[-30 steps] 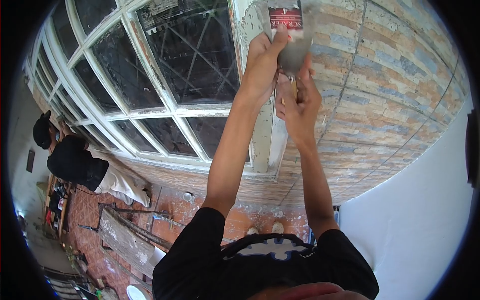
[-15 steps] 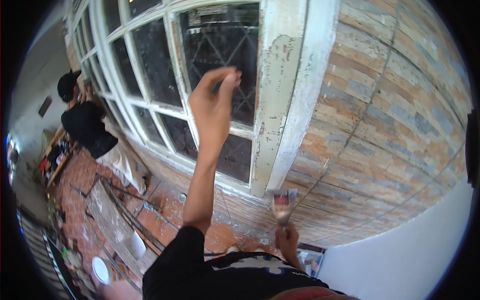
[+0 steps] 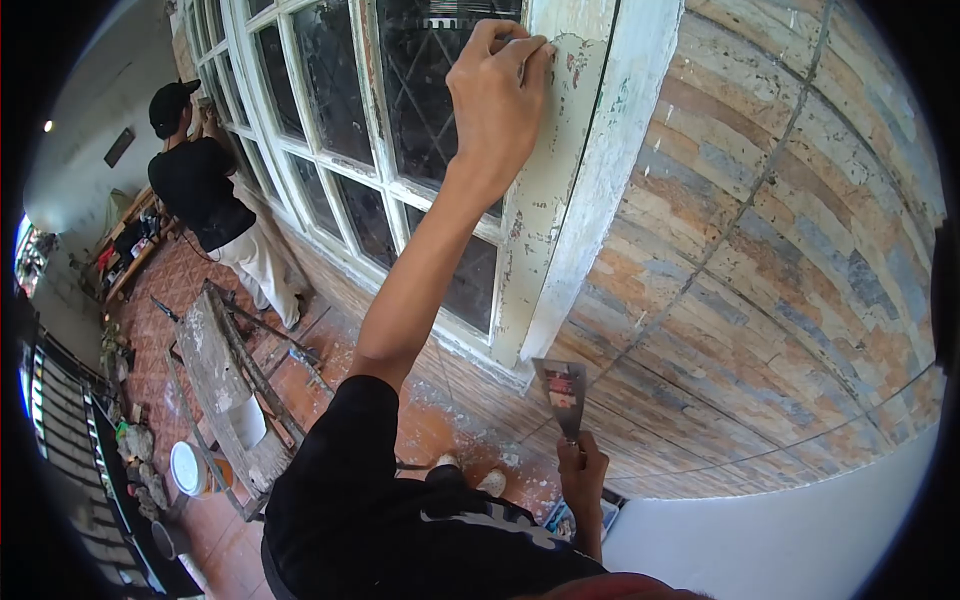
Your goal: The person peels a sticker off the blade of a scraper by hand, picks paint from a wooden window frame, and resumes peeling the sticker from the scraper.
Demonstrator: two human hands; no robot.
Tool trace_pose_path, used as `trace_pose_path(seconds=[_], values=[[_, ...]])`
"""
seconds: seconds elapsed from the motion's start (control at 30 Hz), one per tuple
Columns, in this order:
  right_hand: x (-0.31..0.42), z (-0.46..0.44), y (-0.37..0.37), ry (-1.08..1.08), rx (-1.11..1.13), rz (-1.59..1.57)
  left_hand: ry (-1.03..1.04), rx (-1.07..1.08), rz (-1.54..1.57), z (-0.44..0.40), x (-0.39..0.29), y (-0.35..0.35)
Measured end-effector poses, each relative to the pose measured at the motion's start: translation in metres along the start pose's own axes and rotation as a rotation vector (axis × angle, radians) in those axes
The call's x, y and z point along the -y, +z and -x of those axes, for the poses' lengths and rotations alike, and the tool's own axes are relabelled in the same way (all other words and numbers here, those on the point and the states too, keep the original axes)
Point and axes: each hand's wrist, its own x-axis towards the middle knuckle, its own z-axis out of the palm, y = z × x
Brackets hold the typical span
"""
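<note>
My left hand (image 3: 497,98) is raised against the white window frame (image 3: 545,185), where the old paint is chipped and flaking. Its thumb and fingers are pinched together at the top of a worn patch; whatever is between them is too small to make out. Lower down, my right hand (image 3: 582,472) grips the handle of a paint scraper (image 3: 562,392). The scraper's wide metal blade points upward, just below the frame's bottom corner and in front of the stone-patterned wall (image 3: 700,330). Dark window panes (image 3: 425,110) sit behind my left hand.
Another person (image 3: 205,195) in dark top and cap works at the far windows. A worn plank bench (image 3: 215,365) stands on the left, with a white-lidded bucket (image 3: 187,468) beside it. Paint flakes litter the tiled floor (image 3: 425,435). A railing (image 3: 75,450) runs along the left.
My left hand has moved up and right, from in front of the panes to the chipped frame. The scraper stays in my right hand, slightly lower and turned a little.
</note>
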Motion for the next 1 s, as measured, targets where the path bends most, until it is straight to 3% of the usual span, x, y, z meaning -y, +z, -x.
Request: trace_pose_path(seconds=[0.13,0.37,0.47,0.6,0.83,1.0], values=[[-0.006,0.007,-0.001,-0.072,0.051,0.067,0.065,0.098,-0.116,-0.013,0.0,-0.004],[-0.004,0.0,0.004,0.008,0.095,0.02,0.102,0.335,-0.377,-0.035,-0.026,-0.014],[-0.001,-0.006,0.007,-0.024,0.115,0.025,0.104,0.444,-0.354,-0.041,-0.023,-0.012],[0.005,-0.002,0.011,-0.056,0.092,0.047,0.076,0.472,-0.319,-0.041,-0.019,-0.01],[-0.021,0.024,0.02,0.143,-0.055,-0.069,0.135,0.438,-0.297,-0.036,-0.011,-0.005],[-0.029,0.028,0.014,0.113,-0.074,-0.067,0.208,0.414,-0.263,-0.036,-0.003,-0.004]])
